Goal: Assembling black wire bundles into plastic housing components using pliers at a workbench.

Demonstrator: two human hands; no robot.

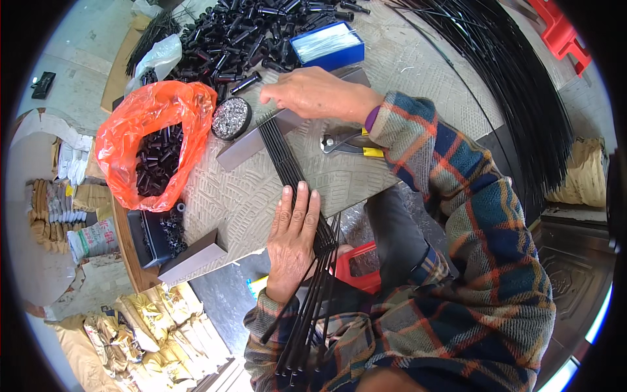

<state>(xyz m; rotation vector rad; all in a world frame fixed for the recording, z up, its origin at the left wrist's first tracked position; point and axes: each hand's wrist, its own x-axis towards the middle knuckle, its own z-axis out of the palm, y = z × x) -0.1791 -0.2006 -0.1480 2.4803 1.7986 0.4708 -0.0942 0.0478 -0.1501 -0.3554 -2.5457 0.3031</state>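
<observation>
My left hand (294, 228) lies flat, fingers stretched out, on a row of thin black rods (281, 150). The rods lie side by side, their far ends resting on a grey metal angle bar (241, 149); their near ends fan out toward my lap. My right hand (320, 95) is over the bar, just beyond the rods' far ends, its fingers bent together. Whatever its fingertips may hold is hidden. Close to its fingertips are a round black dish (231, 118) of small shiny metal pieces and a black tubular part (246, 83). Pincers (346, 145) with yellow-marked handles lie beneath my right wrist.
An orange plastic bag (117, 153) of short black parts stands at left. Black tubular parts (222, 32) are heaped at the back beside a blue box (333, 55) of thin pale sticks. Long black rods (516, 85) arch along the right. A second angle bar (192, 258) sits at the near left edge.
</observation>
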